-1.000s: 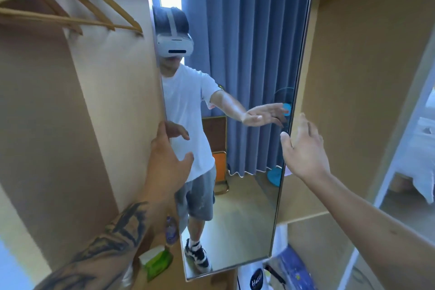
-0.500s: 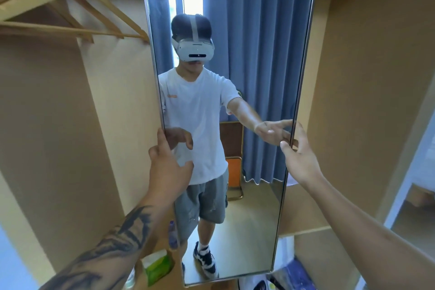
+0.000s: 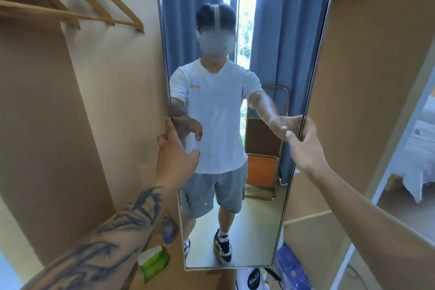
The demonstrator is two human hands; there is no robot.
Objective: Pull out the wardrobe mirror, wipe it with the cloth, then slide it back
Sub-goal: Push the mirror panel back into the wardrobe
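Two hands gripping a tall wardrobe mirror by its side edges.

The tall, narrow, metal-framed mirror (image 3: 235,125) stands upright straight ahead; left hand (image 3: 175,155) clasps its left edge, right hand (image 3: 306,148) its right edge, equally near at mid-height.

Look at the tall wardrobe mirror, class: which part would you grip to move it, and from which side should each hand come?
Grip the mirror's two long vertical edges at mid-height, one hand from each side. It is tall, narrow and thin-framed, so the edges are probably the only hold off the glass. The left hand and right hand are already there.
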